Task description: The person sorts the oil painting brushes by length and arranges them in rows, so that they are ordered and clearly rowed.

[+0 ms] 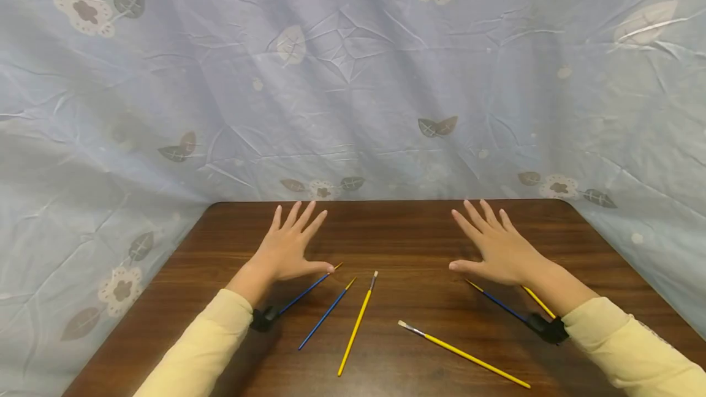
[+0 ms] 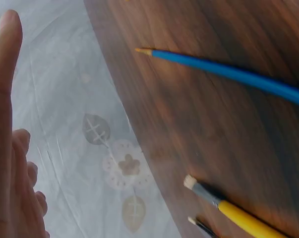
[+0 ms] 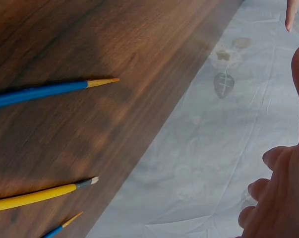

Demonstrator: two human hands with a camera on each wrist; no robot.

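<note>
The head view looks from above the near side of the bench (image 1: 397,231), forward and down. It is the farthest back of the three, taking in both forearms, the left hand (image 1: 287,250), the right hand (image 1: 499,253), the brushes (image 1: 357,325) and the patterned cloth (image 1: 353,78) beyond. Each wrist view looks from low beside its own wrist, much nearer the brushes, and sits aslant, so the bench's border runs diagonally. The left has its hand's fingers (image 2: 22,145) along the left side of the picture; the right has its hand's along the right. All three share bench, cloth and brushes; whether the wrist views share any one brush cannot be told.
</note>
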